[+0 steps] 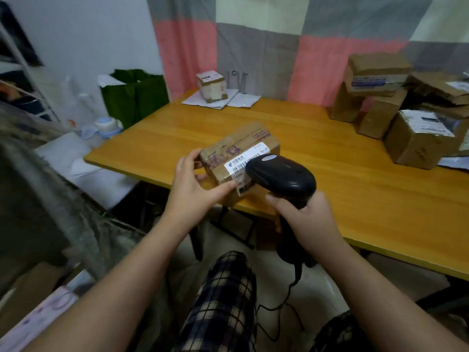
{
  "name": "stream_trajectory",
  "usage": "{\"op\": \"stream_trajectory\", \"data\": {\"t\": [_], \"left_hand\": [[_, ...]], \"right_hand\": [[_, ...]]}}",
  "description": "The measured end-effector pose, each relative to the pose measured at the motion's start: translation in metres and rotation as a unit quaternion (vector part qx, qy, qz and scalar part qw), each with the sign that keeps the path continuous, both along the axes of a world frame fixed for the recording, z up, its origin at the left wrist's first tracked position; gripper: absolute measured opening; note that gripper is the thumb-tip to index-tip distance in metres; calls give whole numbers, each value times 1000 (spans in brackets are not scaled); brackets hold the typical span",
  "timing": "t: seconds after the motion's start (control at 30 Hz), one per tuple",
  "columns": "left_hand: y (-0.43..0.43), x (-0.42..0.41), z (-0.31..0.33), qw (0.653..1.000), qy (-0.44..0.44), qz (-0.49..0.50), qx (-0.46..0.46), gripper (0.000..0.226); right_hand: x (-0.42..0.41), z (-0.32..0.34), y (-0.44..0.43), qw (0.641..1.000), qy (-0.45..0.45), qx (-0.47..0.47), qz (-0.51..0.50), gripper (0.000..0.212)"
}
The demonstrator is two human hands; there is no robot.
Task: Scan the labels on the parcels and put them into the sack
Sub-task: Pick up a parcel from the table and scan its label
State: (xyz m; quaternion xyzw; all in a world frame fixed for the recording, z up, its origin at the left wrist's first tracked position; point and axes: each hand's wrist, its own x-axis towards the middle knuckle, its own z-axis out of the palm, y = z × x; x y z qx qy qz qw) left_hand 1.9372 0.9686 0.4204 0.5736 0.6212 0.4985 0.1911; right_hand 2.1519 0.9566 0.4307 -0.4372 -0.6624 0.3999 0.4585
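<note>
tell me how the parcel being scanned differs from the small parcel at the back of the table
The scanned parcel is gripped by the left hand at the near edge of the table; the back parcel sits untouched on white envelopes. The scanner points at the scanned parcel's label, not the back parcel's. The scanned parcel looks flatter, the back parcel more cube-like. Both are brown cardboard with white labels.

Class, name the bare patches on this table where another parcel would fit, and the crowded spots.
Bare wood: the table middle between the held parcel and the box pile, and the near right edge. Crowded: the box pile; the small box on papers at the far edge.
</note>
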Motion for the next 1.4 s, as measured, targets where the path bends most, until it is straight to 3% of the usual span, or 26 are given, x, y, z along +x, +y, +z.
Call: {"op": "stream_trajectory", "data": {"t": [0.17, 0.33, 0.4, 0.53, 0.7, 0.93, 1.2, 1.33, 1.4], "left_hand": [[-97, -64, -27, 983, -43, 176, 9, 88], [-177, -132, -54, 952, 4, 306, -18, 89], [-201, -160, -67, 936, 28, 349, -45, 90], [-225, -212, -95, 905, 67, 406, -110, 92], [-199, -244, -116, 898, 88, 388, -190, 94], [-138, -249, -121, 909, 157, 312, -226, 99], [-124, -257, -115, 887, 206, 280, -304, 99], [-131, -242, -104, 871, 296, 278, -275, 97], [-132, -227, -97, 871, 334, 284, -221, 85]], "right_hand": [[-87, -15, -25, 991, 20, -34, 126, 15], [-166, -43, -56, 974, -13, -79, 210, 13], [-189, -55, -65, 972, -32, -91, 216, 23], [-224, -75, -73, 967, -75, -83, 230, 17], [-248, -93, -65, 969, -103, -89, 206, 17], [-253, -110, -51, 972, -99, -139, 162, 13], [-244, -111, -41, 978, -98, -111, 145, 13], [-234, -104, -39, 979, -87, -125, 138, 26], [-226, -98, -40, 981, -74, -126, 131, 29]]}}
